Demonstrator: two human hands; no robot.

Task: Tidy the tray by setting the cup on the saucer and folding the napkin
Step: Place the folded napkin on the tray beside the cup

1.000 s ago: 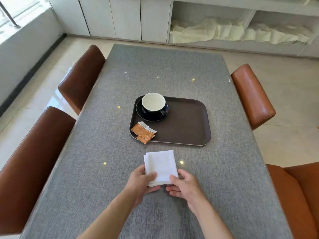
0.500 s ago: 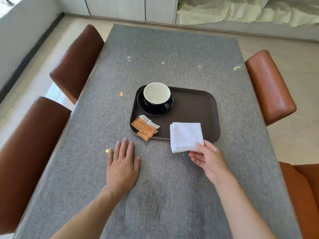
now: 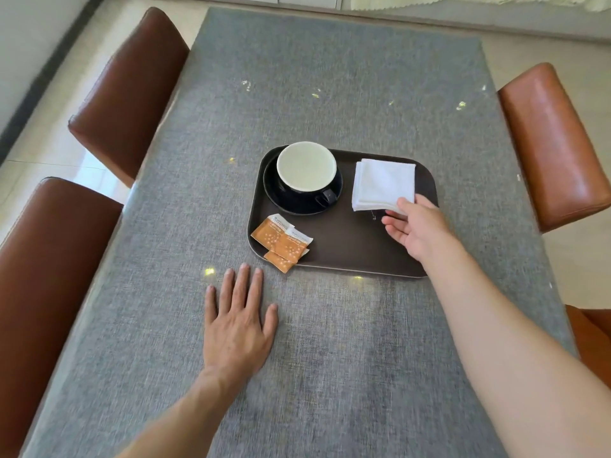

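A dark cup (image 3: 305, 170) with a white inside stands on a dark saucer (image 3: 299, 206) at the back left of the brown tray (image 3: 347, 246). The folded white napkin (image 3: 382, 183) lies at the tray's back right, beside the saucer. My right hand (image 3: 418, 228) pinches the napkin's near right corner between thumb and fingers. My left hand (image 3: 238, 322) lies flat on the grey table, fingers spread, just in front of the tray's near left corner and holding nothing.
Orange sachets (image 3: 282, 241) lie at the tray's near left corner. Brown leather chairs stand along the left side (image 3: 129, 90) and the right side (image 3: 555, 143) of the grey table (image 3: 330, 77). Cabinets run along the far wall.
My right hand has carried the folded napkin from the table in front of the tray onto the tray's back right. My left hand let go of it and rests flat on the table.
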